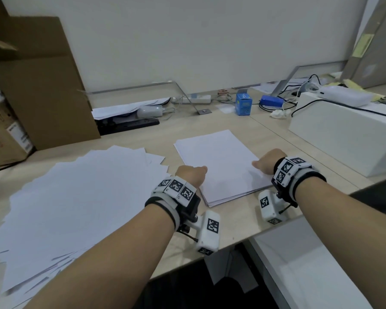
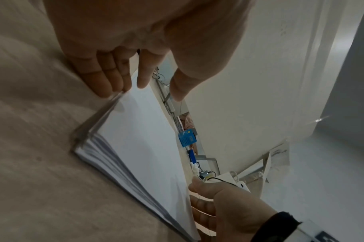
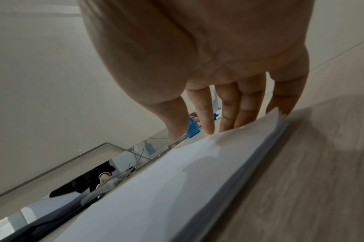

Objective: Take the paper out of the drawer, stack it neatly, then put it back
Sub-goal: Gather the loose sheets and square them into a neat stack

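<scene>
A squared-up stack of white paper (image 1: 218, 166) lies on the wooden desk (image 1: 239, 221), in front of me. My left hand (image 1: 194, 173) stands against the stack's left edge and my right hand (image 1: 265, 162) against its right edge. In the left wrist view the straight fingers (image 2: 106, 78) press the side of the stack (image 2: 143, 139), with the thumb over the top sheet. The right wrist view shows straight fingers (image 3: 228, 111) touching the stack's (image 3: 156, 188) far side edge. A loose, fanned spread of paper (image 1: 76, 197) covers the desk to the left.
Cardboard boxes (image 1: 42, 85) stand at the back left, a white box (image 1: 343, 134) at the right. A black power strip (image 1: 129, 124), a small blue box (image 1: 243, 105) and cables line the back. A white unit (image 1: 310, 264) sits below the desk's front edge, right.
</scene>
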